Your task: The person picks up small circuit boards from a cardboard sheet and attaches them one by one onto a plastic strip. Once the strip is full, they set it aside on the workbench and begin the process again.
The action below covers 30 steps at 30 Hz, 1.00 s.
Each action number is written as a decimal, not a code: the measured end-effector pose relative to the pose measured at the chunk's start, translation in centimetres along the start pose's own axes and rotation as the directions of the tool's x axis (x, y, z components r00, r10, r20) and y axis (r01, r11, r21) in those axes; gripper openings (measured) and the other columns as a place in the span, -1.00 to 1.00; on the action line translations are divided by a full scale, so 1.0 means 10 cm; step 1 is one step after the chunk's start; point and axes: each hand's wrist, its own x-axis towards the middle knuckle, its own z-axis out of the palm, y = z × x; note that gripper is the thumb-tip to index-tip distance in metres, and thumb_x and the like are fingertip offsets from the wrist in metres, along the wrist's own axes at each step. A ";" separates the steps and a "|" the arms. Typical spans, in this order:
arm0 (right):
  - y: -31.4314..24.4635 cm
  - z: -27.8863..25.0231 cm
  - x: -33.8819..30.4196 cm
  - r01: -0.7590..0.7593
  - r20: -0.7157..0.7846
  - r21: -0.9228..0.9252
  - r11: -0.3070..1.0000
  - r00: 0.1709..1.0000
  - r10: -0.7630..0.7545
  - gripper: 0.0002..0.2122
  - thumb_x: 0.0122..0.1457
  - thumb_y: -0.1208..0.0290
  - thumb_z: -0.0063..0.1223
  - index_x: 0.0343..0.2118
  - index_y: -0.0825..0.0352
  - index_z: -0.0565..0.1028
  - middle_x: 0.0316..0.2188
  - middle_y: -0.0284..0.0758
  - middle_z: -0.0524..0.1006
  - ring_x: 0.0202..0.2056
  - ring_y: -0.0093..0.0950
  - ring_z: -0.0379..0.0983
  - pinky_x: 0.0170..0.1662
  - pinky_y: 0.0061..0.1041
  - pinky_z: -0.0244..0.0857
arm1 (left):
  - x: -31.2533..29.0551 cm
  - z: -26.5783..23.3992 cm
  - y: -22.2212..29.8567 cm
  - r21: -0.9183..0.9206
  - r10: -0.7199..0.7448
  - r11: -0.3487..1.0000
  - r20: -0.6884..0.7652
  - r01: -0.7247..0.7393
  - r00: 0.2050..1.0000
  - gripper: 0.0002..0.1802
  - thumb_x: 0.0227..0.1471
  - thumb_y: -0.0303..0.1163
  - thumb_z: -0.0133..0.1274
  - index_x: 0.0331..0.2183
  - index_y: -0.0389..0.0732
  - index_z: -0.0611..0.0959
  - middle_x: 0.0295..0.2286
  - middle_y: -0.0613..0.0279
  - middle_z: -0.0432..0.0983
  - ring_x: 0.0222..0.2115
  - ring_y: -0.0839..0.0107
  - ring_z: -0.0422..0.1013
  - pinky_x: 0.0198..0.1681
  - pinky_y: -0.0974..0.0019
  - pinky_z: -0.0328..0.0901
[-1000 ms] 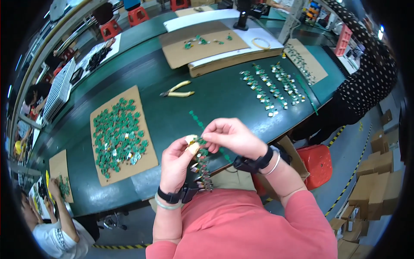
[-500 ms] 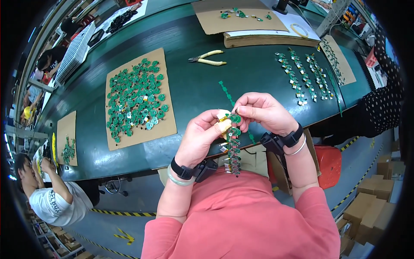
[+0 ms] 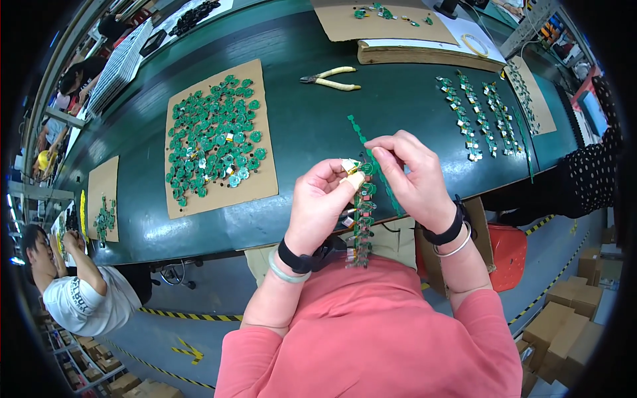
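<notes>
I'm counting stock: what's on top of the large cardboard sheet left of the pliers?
Many small green pieces cover most of the cardboard sheet; whatever lies beneath them is hidden.

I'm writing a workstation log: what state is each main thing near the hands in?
left hand, pinched on the circuit strip
right hand, fingers bent, grip unclear
circuit strip, held, hanging downward
thin green strip, stretched out lengthwise
pliers, lying down, handles spread
cardboard, flat, mostly covered
small green boards, loosely scattered
</notes>
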 end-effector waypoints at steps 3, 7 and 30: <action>-0.22 -0.04 0.02 -0.022 0.066 0.024 0.999 0.998 0.020 -0.91 0.12 0.58 0.12 -0.30 0.41 0.54 -0.47 -0.33 0.47 -0.49 -0.57 0.41 -0.43 -0.62 0.28 | -0.03 0.04 -0.07 0.123 0.086 0.989 -0.018 -0.083 0.996 -0.82 0.09 -0.57 0.07 -0.21 -0.34 0.58 -0.35 0.30 0.57 -0.40 0.66 0.46 -0.35 0.56 0.37; -0.25 0.07 -0.05 0.009 0.053 0.032 0.999 0.999 -0.011 -0.88 0.06 0.59 0.19 -0.31 0.41 0.54 -0.49 -0.33 0.45 -0.52 -0.56 0.40 -0.46 -0.61 0.28 | -0.04 0.07 -0.10 0.195 0.152 0.971 -0.048 -0.140 0.987 -0.82 0.08 -0.57 0.07 -0.21 -0.36 0.59 -0.37 0.32 0.57 -0.42 0.70 0.44 -0.37 0.58 0.36; -0.06 0.15 -0.17 -0.254 0.062 0.313 0.915 0.967 0.247 -0.92 0.10 0.60 0.15 -0.33 0.42 0.52 -0.43 -0.37 0.50 -0.42 -0.66 0.45 -0.39 -0.70 0.32 | -0.05 -0.07 -0.08 0.083 -0.003 0.997 -0.030 0.006 1.000 -0.72 0.09 -0.59 0.07 -0.11 -0.32 0.62 -0.30 0.28 0.59 -0.34 0.63 0.46 -0.27 0.54 0.38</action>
